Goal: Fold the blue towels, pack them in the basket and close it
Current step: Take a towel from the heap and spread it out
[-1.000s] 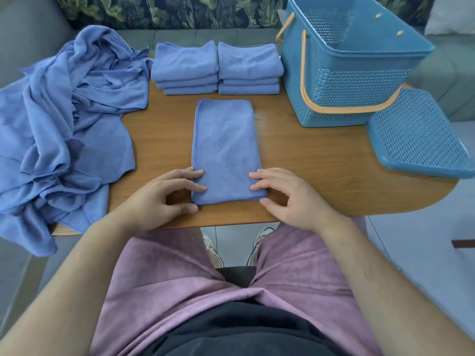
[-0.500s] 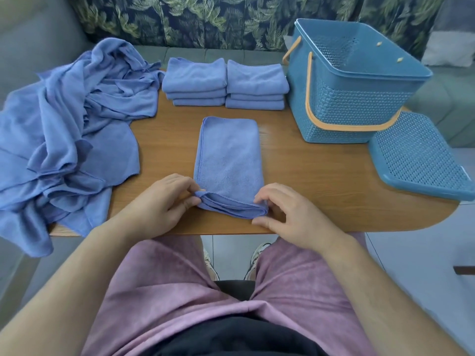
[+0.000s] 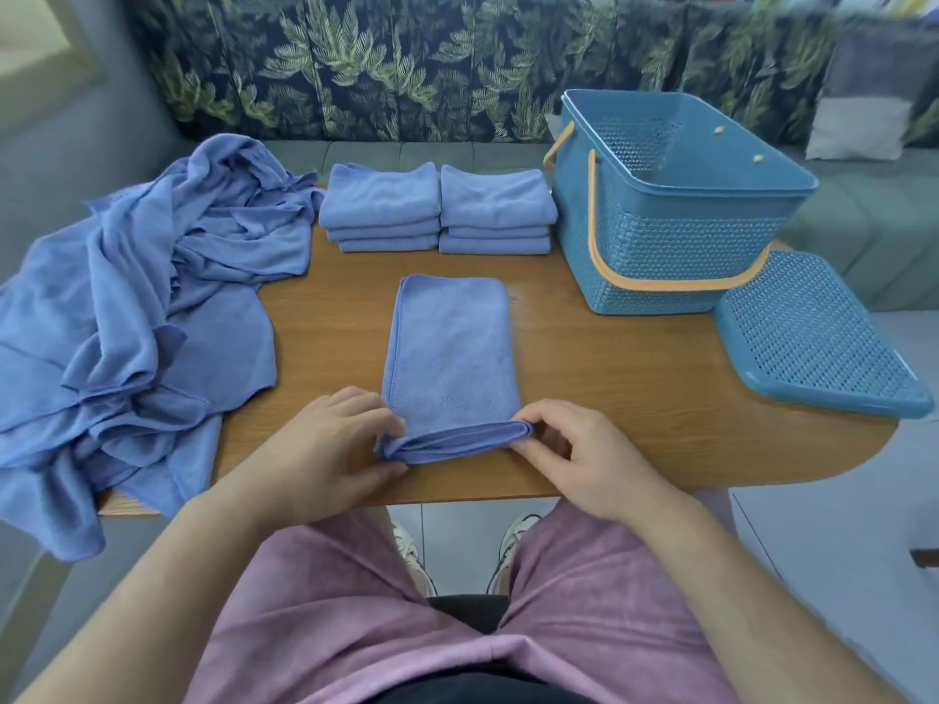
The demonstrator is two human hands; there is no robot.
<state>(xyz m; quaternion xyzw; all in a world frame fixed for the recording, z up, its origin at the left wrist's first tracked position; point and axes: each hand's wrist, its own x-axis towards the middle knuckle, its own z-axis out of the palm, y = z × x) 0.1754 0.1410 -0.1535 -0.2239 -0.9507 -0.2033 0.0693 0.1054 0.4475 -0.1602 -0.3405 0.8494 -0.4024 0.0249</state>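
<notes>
While the left hand and right hand each pinch a near corner of the half-folded towel — which stretches away from the fingers along the bench — the fold should go best with both corners carried forward level, landing square on the far edge.

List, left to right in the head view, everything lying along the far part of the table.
heap of unfolded towels → left stack of folded towels → right stack of folded towels → basket → basket lid
</notes>
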